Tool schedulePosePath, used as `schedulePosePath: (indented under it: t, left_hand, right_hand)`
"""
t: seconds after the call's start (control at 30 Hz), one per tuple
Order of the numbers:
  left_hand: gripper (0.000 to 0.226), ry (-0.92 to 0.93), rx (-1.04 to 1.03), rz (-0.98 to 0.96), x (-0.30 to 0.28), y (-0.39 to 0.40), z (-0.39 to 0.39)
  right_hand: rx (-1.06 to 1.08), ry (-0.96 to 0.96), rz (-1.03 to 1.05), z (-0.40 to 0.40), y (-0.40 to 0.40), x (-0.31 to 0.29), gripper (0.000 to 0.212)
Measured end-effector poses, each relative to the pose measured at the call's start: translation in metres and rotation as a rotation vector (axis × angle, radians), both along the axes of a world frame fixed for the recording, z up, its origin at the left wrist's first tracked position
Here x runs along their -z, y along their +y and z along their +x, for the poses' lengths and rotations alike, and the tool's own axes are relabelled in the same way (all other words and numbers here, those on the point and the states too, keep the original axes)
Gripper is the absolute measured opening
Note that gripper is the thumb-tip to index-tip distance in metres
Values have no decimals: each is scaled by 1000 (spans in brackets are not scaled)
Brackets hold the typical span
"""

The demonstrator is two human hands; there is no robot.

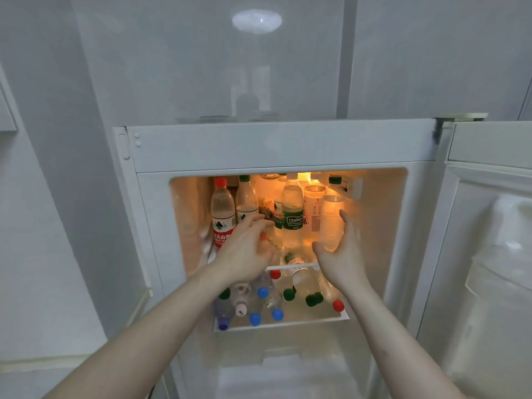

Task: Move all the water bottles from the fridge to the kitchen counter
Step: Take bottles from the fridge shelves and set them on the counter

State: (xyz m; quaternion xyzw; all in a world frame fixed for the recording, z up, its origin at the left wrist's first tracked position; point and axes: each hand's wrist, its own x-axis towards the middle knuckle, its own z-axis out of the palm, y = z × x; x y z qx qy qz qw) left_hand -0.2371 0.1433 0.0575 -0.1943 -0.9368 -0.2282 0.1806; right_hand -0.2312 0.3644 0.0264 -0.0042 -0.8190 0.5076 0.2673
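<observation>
The small fridge (288,145) stands open, lit orange inside. On its upper shelf stand several water bottles: a red-labelled one (222,211) at the left, a green-capped one (246,200) beside it, a green-labelled one (292,214) in the middle and a plain clear one (331,223) at the right. Several more bottles with blue, green and red caps (270,300) lie on the lower shelf. My left hand (247,251) reaches in with relaxed fingers in front of the left bottles, holding nothing. My right hand (341,254) is spread open beside the clear bottle.
The fridge door (489,254) hangs open at the right with its shelves facing me. A glossy white panel (201,67) rises above the fridge, and a white wall or cabinet (43,197) is at the left. A drawer (282,370) sits below the lower shelf.
</observation>
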Motion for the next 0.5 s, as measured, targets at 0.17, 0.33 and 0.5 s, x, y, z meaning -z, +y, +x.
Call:
schedulePosePath:
  t: [0.17, 0.33, 0.5]
  left_hand:
    - [66, 77, -171, -6, -6, -10, -25]
    - [72, 156, -365, -58, -25, -24, -59]
    - [69, 198, -484, -15, -32, -34, -86]
  right_hand:
    - [56, 8, -88, -46, 3, 8, 94]
    - [137, 25, -194, -81, 6, 0, 96]
    - [145, -10, -206, -106, 7, 3, 93]
